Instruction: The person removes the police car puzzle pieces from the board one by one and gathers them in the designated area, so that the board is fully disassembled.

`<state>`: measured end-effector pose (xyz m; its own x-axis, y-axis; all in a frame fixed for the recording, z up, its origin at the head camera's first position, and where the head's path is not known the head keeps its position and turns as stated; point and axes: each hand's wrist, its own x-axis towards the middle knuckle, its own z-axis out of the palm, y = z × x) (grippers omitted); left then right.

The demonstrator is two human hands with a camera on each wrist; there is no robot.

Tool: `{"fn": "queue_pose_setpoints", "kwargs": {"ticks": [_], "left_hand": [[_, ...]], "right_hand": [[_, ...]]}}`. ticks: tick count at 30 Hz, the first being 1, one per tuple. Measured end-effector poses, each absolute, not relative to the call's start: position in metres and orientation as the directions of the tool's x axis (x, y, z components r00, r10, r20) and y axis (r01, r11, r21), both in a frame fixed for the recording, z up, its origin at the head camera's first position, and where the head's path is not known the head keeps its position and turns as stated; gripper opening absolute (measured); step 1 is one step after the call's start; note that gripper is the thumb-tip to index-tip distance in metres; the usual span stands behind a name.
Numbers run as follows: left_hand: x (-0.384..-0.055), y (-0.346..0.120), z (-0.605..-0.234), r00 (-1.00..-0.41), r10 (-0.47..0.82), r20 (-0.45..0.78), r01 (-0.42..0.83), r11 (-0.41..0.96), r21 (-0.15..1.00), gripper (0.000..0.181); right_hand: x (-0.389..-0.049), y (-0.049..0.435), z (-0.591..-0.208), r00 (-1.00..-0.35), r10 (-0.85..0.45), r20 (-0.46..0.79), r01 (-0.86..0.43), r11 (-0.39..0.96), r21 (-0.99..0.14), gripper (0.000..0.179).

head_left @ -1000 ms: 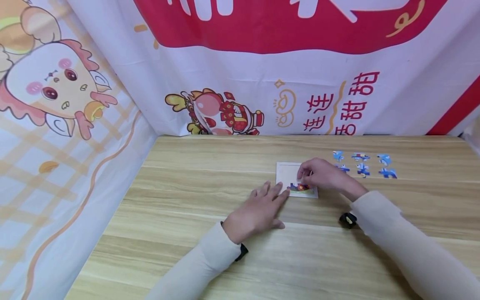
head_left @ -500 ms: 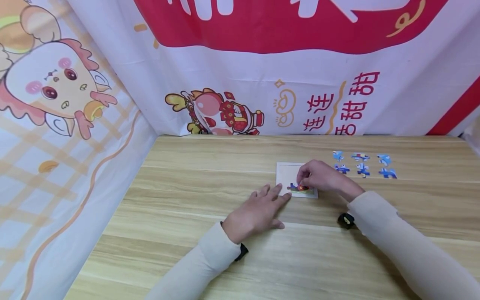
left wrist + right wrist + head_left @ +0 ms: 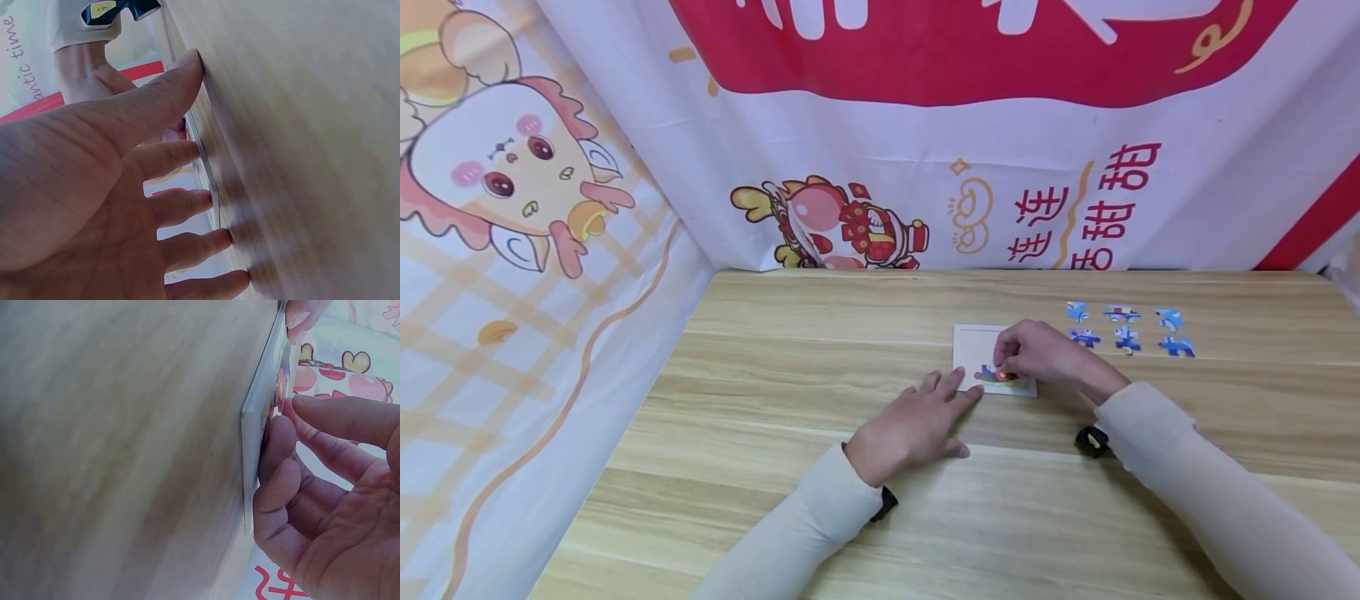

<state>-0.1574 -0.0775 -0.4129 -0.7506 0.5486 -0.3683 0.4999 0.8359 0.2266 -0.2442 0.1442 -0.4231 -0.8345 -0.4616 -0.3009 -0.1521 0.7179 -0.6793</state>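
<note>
A shallow white puzzle tray [image 3: 973, 340] lies on the table, with joined colourful jigsaw pieces [image 3: 987, 375] along its near edge. My left hand [image 3: 913, 429] is spread flat, fingertips touching the tray's near left corner; the left wrist view shows its fingers [image 3: 178, 206] straight along the tray's side. Over the tray, my right hand [image 3: 1041, 350] bends its thumb and forefinger together at the joined pieces. In the right wrist view this hand [image 3: 331, 500] pinches a small jigsaw piece [image 3: 280, 387], mostly hidden, its other fingers curled against the tray [image 3: 249, 462].
Several loose blue jigsaw pieces [image 3: 1126, 337] lie in two rows to the right of the tray. The wooden table [image 3: 760, 375] ends at a printed cloth [image 3: 865, 142] hanging behind it. Another printed cloth [image 3: 625, 350] hangs along the left side.
My right hand has lowered slightly towards the joined pieces, then stayed nearly still. The fingers of my left hand have shifted a little along the tray's near edge.
</note>
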Motion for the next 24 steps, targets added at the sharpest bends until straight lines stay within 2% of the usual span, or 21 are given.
{"fn": "queue_pose_setpoints", "kwargs": {"ticks": [15,24], "left_hand": [[-0.157,-0.077,-0.4116,-0.753,0.539,-0.377,0.481,0.842,0.244,0.08],[-0.157,-0.0771,-0.412,-0.749,0.548,-0.372,0.496,0.836,0.235,0.079]], "right_hand": [[-0.2418,0.1452,-0.4223,-0.844,-0.457,-0.28,-0.152,0.706,-0.692,0.012],[-0.2387,0.147,-0.419,-0.835,-0.493,-0.243,-0.197,0.681,-0.705,0.011]]}}
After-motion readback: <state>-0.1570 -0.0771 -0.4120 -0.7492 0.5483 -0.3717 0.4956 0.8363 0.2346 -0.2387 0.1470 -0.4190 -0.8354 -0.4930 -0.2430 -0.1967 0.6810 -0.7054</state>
